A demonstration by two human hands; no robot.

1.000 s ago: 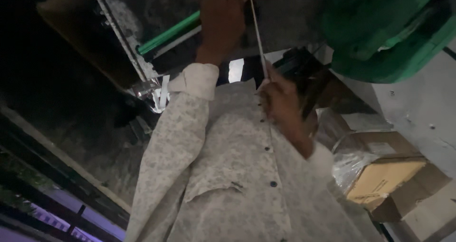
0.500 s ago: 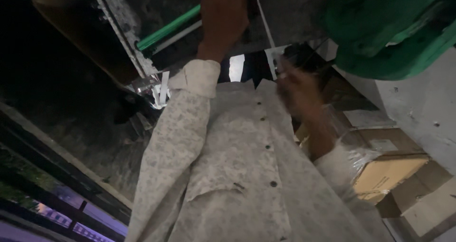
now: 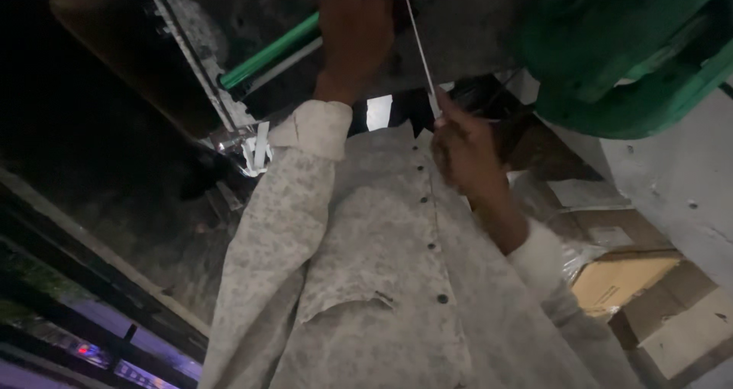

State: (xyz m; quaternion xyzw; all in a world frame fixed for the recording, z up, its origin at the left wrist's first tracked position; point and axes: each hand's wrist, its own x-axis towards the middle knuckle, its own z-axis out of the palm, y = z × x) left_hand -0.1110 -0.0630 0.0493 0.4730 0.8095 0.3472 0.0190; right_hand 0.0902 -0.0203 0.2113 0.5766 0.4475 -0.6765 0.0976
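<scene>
The lower frame is filled by a pale patterned button-up shirt (image 3: 382, 282) worn by the person; a large green rounded housing (image 3: 634, 45) is seen at the upper right, against a grey wall (image 3: 679, 198); cardboard boxes (image 3: 626, 282) are stacked at the lower right; a green rod (image 3: 271, 53) is set diagonally at the upper left, beside a metal frame strip (image 3: 191, 61). The left hand (image 3: 355, 34) is raised at the top edge, its grip hidden; the right hand (image 3: 466, 148) is pinched shut on a thin white cord (image 3: 418, 45), stretched taut between both hands.
</scene>
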